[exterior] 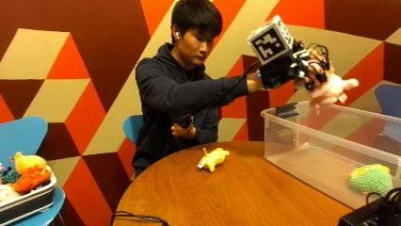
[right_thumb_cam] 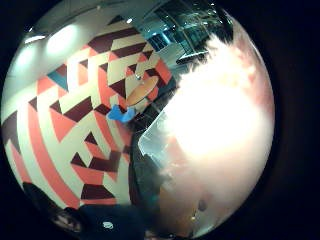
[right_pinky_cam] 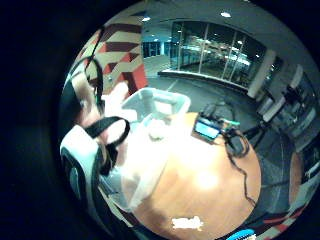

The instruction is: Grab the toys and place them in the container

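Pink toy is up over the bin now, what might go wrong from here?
The right hand holds the pink toy above the container's near rim rather than its middle, so a release here might land it on the table. The yellow toy still lies outside and could be overlooked.

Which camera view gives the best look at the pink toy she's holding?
The outside view: the pink toy shows whole in the gloved right hand, above the clear container. The thumb side palm view shows only a bright pink blur; the little finger side view shows none I can identify.
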Demonstrator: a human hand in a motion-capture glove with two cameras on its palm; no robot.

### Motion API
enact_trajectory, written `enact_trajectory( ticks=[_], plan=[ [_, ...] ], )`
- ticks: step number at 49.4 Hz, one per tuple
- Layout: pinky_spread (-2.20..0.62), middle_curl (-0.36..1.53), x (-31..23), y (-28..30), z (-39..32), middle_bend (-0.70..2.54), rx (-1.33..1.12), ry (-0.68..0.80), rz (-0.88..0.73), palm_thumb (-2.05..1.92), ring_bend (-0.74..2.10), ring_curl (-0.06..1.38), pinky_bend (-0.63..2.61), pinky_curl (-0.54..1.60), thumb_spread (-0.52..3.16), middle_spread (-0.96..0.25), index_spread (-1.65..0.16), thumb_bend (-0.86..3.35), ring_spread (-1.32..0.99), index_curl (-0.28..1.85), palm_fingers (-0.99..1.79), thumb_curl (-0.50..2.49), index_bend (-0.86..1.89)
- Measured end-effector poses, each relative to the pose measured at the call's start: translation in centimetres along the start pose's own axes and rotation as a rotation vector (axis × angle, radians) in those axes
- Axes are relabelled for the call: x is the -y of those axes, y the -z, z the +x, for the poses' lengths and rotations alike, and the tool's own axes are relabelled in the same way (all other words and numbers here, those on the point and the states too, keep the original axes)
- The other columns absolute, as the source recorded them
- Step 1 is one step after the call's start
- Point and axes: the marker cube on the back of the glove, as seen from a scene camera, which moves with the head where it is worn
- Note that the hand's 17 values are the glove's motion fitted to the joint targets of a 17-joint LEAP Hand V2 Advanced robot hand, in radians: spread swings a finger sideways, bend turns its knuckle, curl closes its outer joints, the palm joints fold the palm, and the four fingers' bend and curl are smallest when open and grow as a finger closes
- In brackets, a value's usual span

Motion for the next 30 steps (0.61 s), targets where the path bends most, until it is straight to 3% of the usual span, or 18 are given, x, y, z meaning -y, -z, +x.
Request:
enact_trajectory(
  ticks=[2,4,6,9,16,24,30],
  plan=[
    [-0.42,0.71,-0.1,-2.0,-1.0,0.71,0.022,-0.089,-0.085,0.83,1.15,0.57,1.14,0.46,0.32,-0.24,-0.37,0.19,-0.35,0.78,0.77,0.90,0.23],
    [-0.41,0.69,-1.1,-4.2,-2.3,0.61,-0.007,-0.056,-0.193,0.78,1.15,0.57,1.21,0.48,0.39,-0.24,-0.35,0.15,-0.35,0.76,0.57,0.88,0.11],
    [-0.29,0.63,-2.3,-5.8,-3.5,0.37,-0.025,0.004,-0.277,0.63,0.94,0.55,1.27,0.52,0.63,-0.16,-0.32,0.08,-0.25,0.74,-0.13,0.83,0.12],
    [-0.20,0.57,-3.4,-6.0,-3.6,0.26,-0.015,0.039,-0.321,0.46,0.69,0.48,1.28,0.50,0.78,-0.08,-0.30,-0.04,-0.16,0.67,-0.41,0.74,0.08],
    [-0.07,0.49,-6.9,-2.6,-0.5,0.16,-0.008,0.052,-0.348,0.34,0.43,0.33,1.18,0.42,1.02,0.00,-0.26,-0.03,-0.06,0.52,-0.28,0.63,0.09],
    [0.00,0.46,-14.4,1.3,4.4,0.19,-0.169,0.062,-0.389,0.30,0.38,0.30,1.06,0.37,1.19,0.03,-0.25,-0.01,-0.01,0.45,-0.14,0.54,0.11],
    [0.02,0.46,-21.4,1.0,9.1,0.22,-0.330,0.006,-0.462,0.28,0.40,0.30,1.00,0.35,1.27,0.03,-0.24,-0.01,0.00,0.42,-0.06,0.50,0.12]
  ],
)
